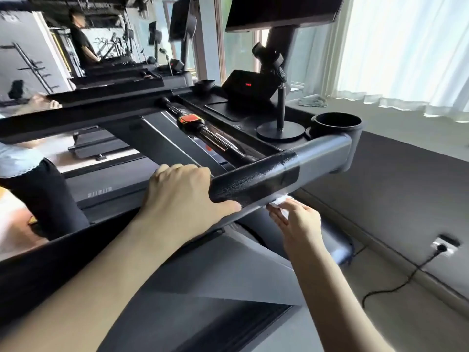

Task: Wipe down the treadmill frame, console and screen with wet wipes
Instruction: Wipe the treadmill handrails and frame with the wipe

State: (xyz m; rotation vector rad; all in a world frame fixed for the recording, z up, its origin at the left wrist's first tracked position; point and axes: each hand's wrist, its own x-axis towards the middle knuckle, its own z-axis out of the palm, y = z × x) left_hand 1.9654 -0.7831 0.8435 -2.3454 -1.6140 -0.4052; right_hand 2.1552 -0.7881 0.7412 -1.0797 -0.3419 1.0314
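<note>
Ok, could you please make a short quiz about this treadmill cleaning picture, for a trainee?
1. Which hand presses the wet wipe against the handrail? A: the left. B: the right. C: both.
2. True or false: a bottle stands in the cup holder at the handrail's far end.
3. Fill in: the left hand grips the handrail from ___.

Key
1. B: the right hand, at the rail's lower edge.
2. False: nothing shows inside it.
3. above
</note>
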